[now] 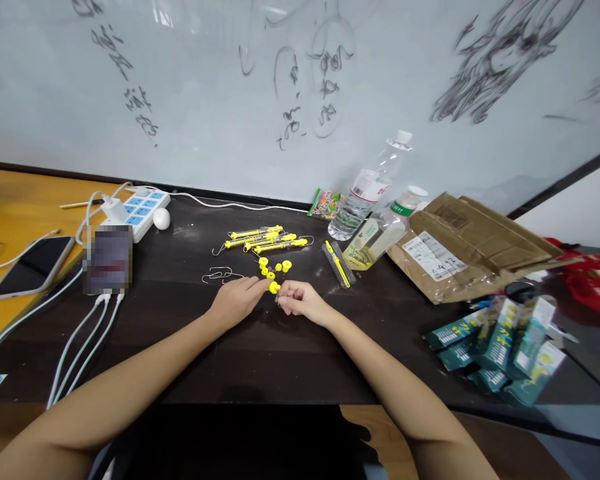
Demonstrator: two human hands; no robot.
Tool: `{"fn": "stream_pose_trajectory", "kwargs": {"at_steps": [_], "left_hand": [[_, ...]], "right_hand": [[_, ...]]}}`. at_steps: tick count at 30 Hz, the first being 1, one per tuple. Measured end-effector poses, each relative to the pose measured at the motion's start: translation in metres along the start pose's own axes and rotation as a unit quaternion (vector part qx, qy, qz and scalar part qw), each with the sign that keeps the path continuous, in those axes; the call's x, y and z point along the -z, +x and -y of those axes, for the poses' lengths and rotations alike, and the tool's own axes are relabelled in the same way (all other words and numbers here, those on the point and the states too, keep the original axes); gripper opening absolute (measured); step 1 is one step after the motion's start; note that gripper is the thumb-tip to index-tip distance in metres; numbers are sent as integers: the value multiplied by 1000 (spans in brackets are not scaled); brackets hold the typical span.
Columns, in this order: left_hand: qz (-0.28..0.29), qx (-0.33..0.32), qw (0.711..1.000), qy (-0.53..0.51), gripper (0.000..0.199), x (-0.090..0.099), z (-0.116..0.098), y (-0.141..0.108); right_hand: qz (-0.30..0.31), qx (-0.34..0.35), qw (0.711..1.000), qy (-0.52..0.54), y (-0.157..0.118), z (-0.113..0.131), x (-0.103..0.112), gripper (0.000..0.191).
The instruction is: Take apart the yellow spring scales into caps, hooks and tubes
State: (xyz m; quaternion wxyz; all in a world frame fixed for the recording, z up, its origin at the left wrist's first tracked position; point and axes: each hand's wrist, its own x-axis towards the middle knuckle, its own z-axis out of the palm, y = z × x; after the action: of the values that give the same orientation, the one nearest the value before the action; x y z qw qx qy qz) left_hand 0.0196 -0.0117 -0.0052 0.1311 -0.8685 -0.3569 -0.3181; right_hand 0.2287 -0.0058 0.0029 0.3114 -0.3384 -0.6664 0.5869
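My left hand (237, 301) pinches a small yellow plastic piece (274, 287) at its fingertips. Against the other side of that piece, my right hand (303, 302) has its thumb and finger pressed together; what sits between them is too small to make out. Several loose yellow plastic parts (287, 265) lie just beyond my fingers. Bent wire hooks (220, 274) rest by the left hand. Farther back lie several yellow spring scales (265, 240) with hooks at their ends. A clear tube with a yellow strip (336, 264) lies to the right.
Two bottles, one of water (363, 197) and one of yellowish drink (380, 233), stand by a snack packet (325, 203). A brown parcel (473, 247) and several green boxes (500, 343) occupy the right. A power strip (147, 210), cables and a phone (33, 267) are left.
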Motion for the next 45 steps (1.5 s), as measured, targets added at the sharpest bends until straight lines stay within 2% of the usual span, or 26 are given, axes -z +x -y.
{"fn": "stream_pose_trajectory", "kwargs": {"at_steps": [4, 7, 11, 17, 24, 29, 33, 37, 40, 42, 45], "left_hand": [[23, 33, 998, -38, 28, 1, -3, -2], [62, 42, 996, -49, 35, 1, -5, -2], [114, 52, 991, -53, 29, 0, -6, 0], [170, 83, 978, -85, 25, 2, -7, 3], [228, 57, 963, -133, 23, 4, -7, 2], [243, 33, 960, -135, 28, 4, -7, 1], [246, 39, 964, -93, 52, 3, -6, 1], [241, 38, 967, -74, 42, 3, -4, 1], [236, 23, 967, -88, 51, 3, -3, 1], [235, 22, 967, -97, 53, 3, -3, 1], [237, 30, 967, -88, 44, 1, -4, 0]], "right_hand": [[-16, -35, 998, 55, 1, -2, 1, 28], [-16, -47, 994, 97, 1, -3, 0, 29], [-5, -53, 991, 122, 2, -2, -3, 30], [-15, -69, 993, 91, 4, -6, -5, 35], [-14, -61, 997, 47, 4, -11, -2, 35], [-8, -50, 998, 23, 3, -11, -3, 36], [-27, -70, 996, 54, 4, -10, -7, 37], [0, -108, 989, 105, 2, -8, -11, 37], [15, -111, 985, 128, 1, -7, -11, 36], [11, -105, 985, 133, 1, -7, -10, 35], [-15, -81, 991, 103, 2, -8, -8, 34]]}}
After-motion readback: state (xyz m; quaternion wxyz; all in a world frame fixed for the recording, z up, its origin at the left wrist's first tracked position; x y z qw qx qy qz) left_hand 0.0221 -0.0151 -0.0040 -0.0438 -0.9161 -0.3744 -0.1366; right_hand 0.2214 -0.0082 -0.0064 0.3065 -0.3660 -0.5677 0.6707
